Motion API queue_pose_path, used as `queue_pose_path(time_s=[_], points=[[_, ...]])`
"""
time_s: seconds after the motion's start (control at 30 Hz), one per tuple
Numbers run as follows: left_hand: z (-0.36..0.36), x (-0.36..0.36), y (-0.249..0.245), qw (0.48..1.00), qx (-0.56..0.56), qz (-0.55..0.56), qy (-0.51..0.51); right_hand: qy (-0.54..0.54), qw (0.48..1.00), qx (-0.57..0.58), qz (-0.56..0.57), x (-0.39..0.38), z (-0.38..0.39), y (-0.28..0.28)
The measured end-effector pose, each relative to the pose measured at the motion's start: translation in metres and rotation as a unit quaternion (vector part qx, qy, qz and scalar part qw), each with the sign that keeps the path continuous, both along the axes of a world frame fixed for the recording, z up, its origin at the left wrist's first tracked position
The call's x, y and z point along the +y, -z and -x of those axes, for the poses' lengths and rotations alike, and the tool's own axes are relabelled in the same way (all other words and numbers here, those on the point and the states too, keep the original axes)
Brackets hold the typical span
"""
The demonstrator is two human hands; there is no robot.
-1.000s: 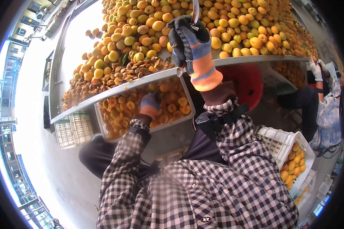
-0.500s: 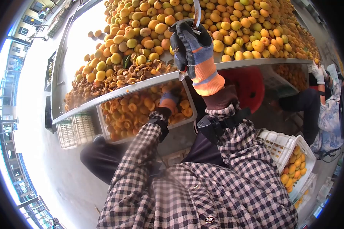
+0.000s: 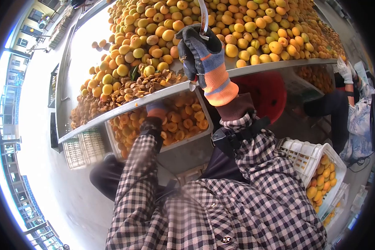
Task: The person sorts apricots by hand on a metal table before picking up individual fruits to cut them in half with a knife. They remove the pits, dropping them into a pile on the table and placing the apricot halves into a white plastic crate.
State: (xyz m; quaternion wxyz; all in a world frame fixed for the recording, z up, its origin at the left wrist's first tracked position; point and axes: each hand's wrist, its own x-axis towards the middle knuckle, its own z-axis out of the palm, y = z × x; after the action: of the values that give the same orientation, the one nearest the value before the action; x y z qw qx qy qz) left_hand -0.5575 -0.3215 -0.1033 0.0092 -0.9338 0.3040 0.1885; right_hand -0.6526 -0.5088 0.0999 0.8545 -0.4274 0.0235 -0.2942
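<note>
My right hand (image 3: 205, 62), in a dark, blue and orange work glove, is closed around a knife with a curved metal blade (image 3: 203, 17) that rises above the fist. A small silver end (image 3: 192, 86) pokes out below the same fist, at the table's front rim (image 3: 166, 91). Under that rim, my left hand (image 3: 156, 109) reaches into a pale crate (image 3: 175, 146) of halved apricots (image 3: 177, 126). Its fingers are hidden by the table edge. Whole apricots (image 3: 154, 37) are heaped on the table beyond, with a pile of brown pits (image 3: 148, 85) near the rim.
A red basin (image 3: 273, 96) stands under the table on the right. White crates (image 3: 302, 160) of apricots (image 3: 322, 179) are at my right, and another white crate (image 3: 85, 148) is at the left. A co-worker in white gloves (image 3: 345, 71) sits at the far right.
My left hand has moved leftward through the halved apricots, further under the rim. My right hand, still gripping the knife, appears slightly further left and lower as the view shifts a little.
</note>
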Motion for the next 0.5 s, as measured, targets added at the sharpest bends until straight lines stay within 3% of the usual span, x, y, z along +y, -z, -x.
queue_pose_path(time_s=[0.1, 0.17, 0.33, 0.37, 0.4, 0.43, 0.5], points=[[0.005, 0.005, -0.02, 0.997, 0.065, 0.046, 0.005, -0.023, 0.999, -0.018, -0.037, -0.002, 0.001, 0.0], [-0.004, 0.013, 0.024, 0.997, 0.038, 0.063, -0.023, 0.018, 0.999, 0.001, 0.028, -0.001, 0.004, -0.002], [0.01, -0.043, 0.043, 0.996, -0.001, 0.032, -0.085, -0.011, 0.999, 0.017, -0.038, 0.0, 0.008, -0.002], [0.014, -0.049, 0.048, 0.985, 0.035, 0.134, -0.098, -0.03, 0.998, 0.014, -0.048, -0.001, 0.009, 0.0], [0.02, -0.059, 0.043, 0.985, 0.03, 0.141, -0.097, -0.031, 0.997, 0.051, -0.054, -0.002, 0.011, -0.006], [0.025, -0.073, 0.036, 0.99, 0.036, 0.113, -0.077, 0.039, 0.998, -0.013, -0.041, 0.001, -0.001, 0.008], [0.033, -0.095, 0.026, 0.997, 0.045, 0.052, -0.04, 0.001, 0.999, -0.028, -0.017, -0.014, -0.013, 0.021]])
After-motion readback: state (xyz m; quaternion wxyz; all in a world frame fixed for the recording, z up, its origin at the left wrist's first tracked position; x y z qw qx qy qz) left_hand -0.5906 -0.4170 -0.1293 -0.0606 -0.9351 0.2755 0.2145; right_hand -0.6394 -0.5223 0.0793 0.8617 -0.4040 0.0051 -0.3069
